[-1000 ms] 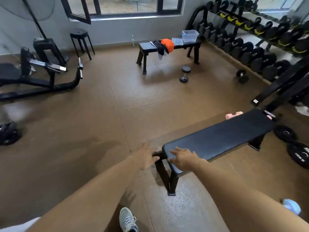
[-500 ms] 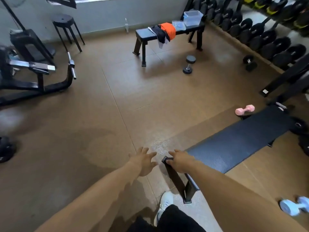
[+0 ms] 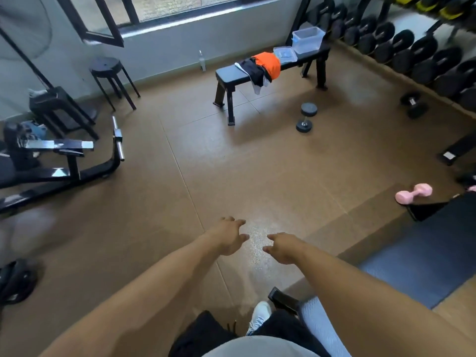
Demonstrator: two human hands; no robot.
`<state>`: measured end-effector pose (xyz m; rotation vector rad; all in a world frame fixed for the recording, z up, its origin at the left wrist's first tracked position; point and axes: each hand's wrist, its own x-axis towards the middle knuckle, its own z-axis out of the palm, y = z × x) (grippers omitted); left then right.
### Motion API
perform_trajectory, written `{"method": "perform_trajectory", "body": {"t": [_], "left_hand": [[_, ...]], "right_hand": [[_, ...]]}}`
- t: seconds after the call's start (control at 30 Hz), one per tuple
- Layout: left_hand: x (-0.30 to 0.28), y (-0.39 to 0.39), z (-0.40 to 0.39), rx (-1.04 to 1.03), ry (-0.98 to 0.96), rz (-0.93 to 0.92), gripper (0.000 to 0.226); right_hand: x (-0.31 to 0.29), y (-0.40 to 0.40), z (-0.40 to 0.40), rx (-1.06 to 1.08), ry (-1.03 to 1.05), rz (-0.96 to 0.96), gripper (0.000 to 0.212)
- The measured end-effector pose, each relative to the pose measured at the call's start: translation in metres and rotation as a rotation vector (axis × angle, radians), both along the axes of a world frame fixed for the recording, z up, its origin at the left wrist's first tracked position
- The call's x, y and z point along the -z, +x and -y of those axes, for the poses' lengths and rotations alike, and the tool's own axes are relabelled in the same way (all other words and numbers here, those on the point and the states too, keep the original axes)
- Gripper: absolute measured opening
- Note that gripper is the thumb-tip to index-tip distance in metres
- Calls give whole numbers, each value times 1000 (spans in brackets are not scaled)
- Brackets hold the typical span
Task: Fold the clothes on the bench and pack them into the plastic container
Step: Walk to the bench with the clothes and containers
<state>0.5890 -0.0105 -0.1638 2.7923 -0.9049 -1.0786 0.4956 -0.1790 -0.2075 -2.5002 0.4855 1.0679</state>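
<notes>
— What differs from a second ago?
— Both hands have let go. The left hand [image 3: 228, 237] and the right hand [image 3: 284, 247] were on the end of the near bench [image 3: 422, 264]; now they hang over bare floor [image 3: 231, 161], fingers spread, gripping nothing.
— And the bench?
— It has slid to the lower right of the view, its end by the person's shoe [image 3: 260, 315].
— The far table [image 3: 231, 74]?
— It appears closer, the clothes [image 3: 262, 68] larger.
</notes>
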Motion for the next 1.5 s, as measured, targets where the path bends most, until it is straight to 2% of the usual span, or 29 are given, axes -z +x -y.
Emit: {"method": "perform_trajectory", "body": {"t": [0.4, 0.6, 0.7, 0.93, 1.3, 1.5], "left_hand": [[16, 228, 90, 81, 26, 31, 62], [23, 343, 139, 80, -27, -49, 61], [22, 390, 168, 141, -29, -45, 60], [25, 452, 268, 225, -85, -82, 58], [11, 521, 483, 268, -42, -63, 61], [10, 568, 561, 314, -23, -10, 63]], "right_hand": [[11, 177, 84, 114, -5, -14, 65], [16, 278, 116, 263, 2, 13, 62], [10, 317, 133, 336, 24, 27, 60], [14, 376, 204, 439, 50, 29, 55], [5, 452, 406, 532, 83, 27, 49], [-1, 500, 491, 517, 64, 38, 48]]}}
